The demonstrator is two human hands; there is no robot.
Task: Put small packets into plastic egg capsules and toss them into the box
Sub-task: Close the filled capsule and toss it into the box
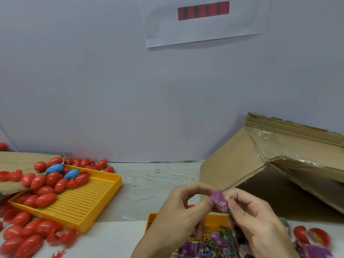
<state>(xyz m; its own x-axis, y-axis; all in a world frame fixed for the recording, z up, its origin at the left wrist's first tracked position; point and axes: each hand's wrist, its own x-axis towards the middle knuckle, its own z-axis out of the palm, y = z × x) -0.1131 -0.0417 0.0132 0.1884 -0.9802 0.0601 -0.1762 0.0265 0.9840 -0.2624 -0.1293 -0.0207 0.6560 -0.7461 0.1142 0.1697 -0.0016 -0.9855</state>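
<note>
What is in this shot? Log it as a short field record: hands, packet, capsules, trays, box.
left hand: pinches purple packet, red capsule partly hidden behind its fingers
right hand: pinches same packet
purple packet: held above near tray
near tray: yellow, holds packets
far tray: yellow, red capsules, two blue
cardboard box: right, opening faces the person
rubber band: on table

The light is even and soft, probably from above, with weak shadows. Glare sits on the tape of the cardboard box point(275, 146) at 3 o'clock. The wide lens bends the edges, and the hands at 6 o'clock look slightly blurred.
</note>
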